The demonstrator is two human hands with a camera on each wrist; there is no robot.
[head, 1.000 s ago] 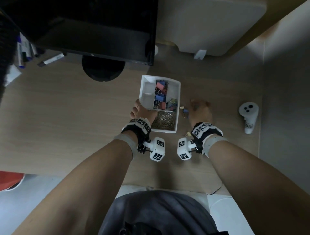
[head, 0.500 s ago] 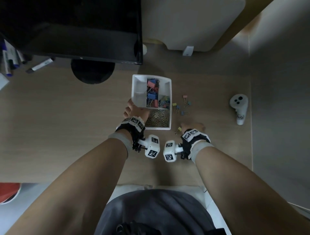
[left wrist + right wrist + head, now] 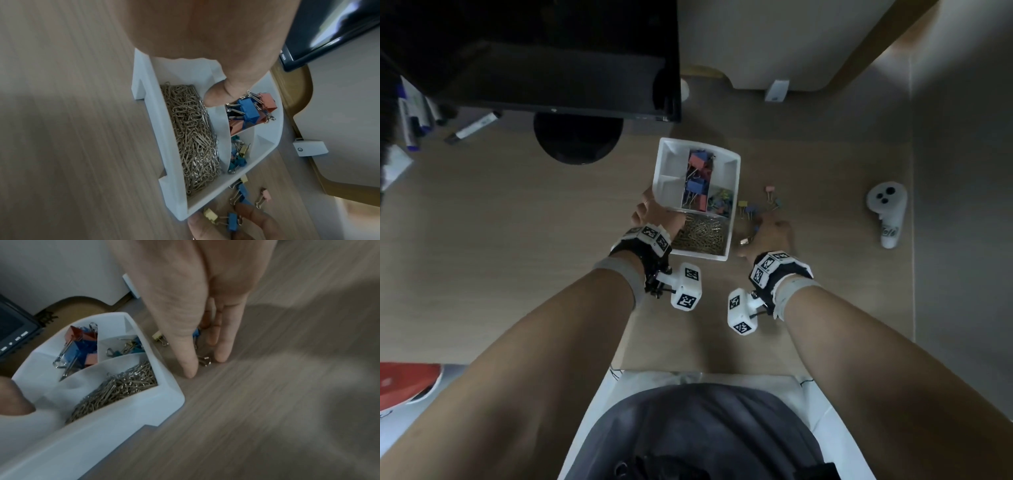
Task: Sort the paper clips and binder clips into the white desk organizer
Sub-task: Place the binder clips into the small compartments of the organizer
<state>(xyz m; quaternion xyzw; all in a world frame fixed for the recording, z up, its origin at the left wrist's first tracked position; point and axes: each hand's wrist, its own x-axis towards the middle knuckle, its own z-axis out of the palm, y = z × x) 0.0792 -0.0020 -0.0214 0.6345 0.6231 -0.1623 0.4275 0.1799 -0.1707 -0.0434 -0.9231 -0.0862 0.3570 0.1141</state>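
Mostly done: paper clips fill the six-o'clock bin of the white desk organizer. The left hand grips its rim. At three o'clock a few loose binder clips remain; the right hand sets its fingers astride one, though I cannot tell whether it is pinched.

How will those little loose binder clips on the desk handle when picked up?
Probably fiddly: each small binder clip looks tiny beside the right hand, so a light pinch suits. Protruding wire loops may snag neighbours. The smooth desk likely lets them skid.

Office: wood desk w/ monitor, markers.
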